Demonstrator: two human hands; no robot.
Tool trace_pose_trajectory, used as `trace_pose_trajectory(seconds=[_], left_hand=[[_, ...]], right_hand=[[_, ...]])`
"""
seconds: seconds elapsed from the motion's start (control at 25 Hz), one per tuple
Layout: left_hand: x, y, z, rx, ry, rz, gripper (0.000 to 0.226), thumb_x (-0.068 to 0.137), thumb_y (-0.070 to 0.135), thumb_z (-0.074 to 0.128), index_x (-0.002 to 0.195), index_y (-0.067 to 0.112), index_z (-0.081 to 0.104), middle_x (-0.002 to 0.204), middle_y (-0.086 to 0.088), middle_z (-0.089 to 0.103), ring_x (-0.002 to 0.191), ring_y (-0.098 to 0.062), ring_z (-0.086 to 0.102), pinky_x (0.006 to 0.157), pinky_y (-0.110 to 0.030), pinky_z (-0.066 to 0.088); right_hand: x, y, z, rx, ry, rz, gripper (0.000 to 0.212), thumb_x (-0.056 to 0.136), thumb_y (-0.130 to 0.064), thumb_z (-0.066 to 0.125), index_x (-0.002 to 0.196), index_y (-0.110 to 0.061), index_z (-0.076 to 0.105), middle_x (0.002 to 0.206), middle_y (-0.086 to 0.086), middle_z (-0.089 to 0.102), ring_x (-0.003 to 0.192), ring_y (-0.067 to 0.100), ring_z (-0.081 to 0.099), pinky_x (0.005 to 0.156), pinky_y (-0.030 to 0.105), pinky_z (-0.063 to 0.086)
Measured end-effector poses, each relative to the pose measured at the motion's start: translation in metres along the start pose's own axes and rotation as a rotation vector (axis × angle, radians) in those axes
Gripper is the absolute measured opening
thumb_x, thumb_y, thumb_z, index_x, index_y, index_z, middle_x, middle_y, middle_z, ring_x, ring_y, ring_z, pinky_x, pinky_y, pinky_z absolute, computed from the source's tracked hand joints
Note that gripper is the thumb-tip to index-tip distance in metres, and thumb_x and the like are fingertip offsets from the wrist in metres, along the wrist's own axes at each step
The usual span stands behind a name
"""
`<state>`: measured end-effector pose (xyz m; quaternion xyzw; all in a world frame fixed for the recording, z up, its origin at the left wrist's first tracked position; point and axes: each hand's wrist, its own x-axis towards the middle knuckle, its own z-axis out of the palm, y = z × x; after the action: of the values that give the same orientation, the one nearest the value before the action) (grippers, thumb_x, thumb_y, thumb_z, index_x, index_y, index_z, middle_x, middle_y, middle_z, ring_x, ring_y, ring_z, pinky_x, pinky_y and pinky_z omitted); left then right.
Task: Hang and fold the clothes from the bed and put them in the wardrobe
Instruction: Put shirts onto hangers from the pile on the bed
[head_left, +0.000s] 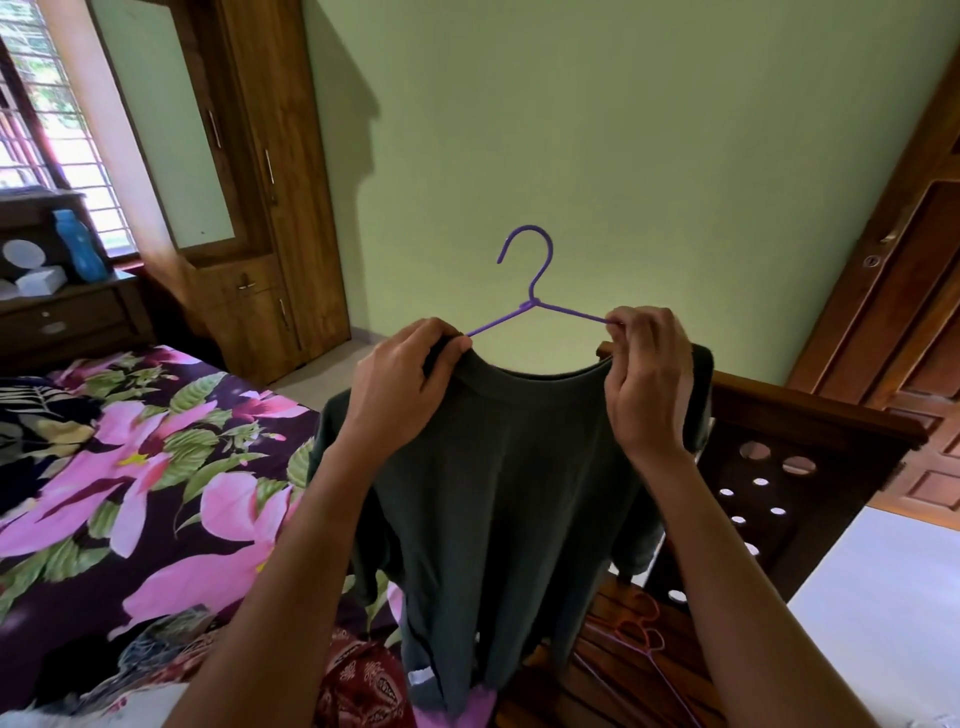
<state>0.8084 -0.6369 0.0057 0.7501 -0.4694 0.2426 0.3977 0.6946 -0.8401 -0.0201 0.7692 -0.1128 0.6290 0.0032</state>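
A: While both hands are raised in the middle of the view, what do they hold?

B: They hold a dark green T-shirt (498, 467) on a purple hanger (531, 291). The cloth is plain, with a round ribbed neck. A small pale label shows near the hem.

A: How are the fingers?

B: The left hand (400, 384) is curled around the shirt's shoulder beside the neck, where one hanger arm goes under the cloth. The right hand (649, 379) pinches the other hanger arm with its fingertips. Whether its lower fingers also grasp the collar, I cannot tell.

A: Which way does it point?

B: The hook stands toward 12 o'clock, with its open end turned to 9 o'clock. The hanger's arms run from 9 to 3 o'clock. The shirt's long axis runs from 12 to 6 o'clock, neck up and hem down. It hangs in the air over the foot end of the bed (156, 467).

A: And around it?

B: The bed's flowered sheet lies at 8 o'clock from the shirt. The wooden footboard (779, 457) is at 4 o'clock, and thin reddish hangers (644, 629) lie at 5 o'clock. The wooden wardrobe (280, 182) stands at 10 o'clock.
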Motion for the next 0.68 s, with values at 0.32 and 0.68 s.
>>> trace_pose_trajectory(seconds=[0.32,0.68], left_hand=[[-0.039,0.024,-0.035,-0.189,0.057,-0.134,0.032,0.093,0.038,0.05,0.098,0.011,0.065,0.078,0.005,0.06,0.069,-0.009,0.057,0.061,-0.027,0.048],[-0.056,-0.051,0.018,-0.107,-0.099,-0.467,0.022,0.092,0.022,0.057,0.11,0.011,0.065,0.097,-0.001,0.064,0.09,-0.012,0.058,0.081,-0.021,0.045]], right_hand=[[0.017,-0.028,-0.026,-0.062,0.178,-0.012,0.016,0.099,-0.017,0.047,0.1,-0.009,0.061,0.093,0.013,0.06,0.092,0.016,0.05,0.106,0.052,0.035],[-0.042,-0.009,0.103,0.164,-0.273,0.156,0.033,0.096,-0.022,0.042,0.102,-0.002,0.067,0.097,0.018,0.059,0.087,0.034,0.058,0.08,0.044,0.051]])
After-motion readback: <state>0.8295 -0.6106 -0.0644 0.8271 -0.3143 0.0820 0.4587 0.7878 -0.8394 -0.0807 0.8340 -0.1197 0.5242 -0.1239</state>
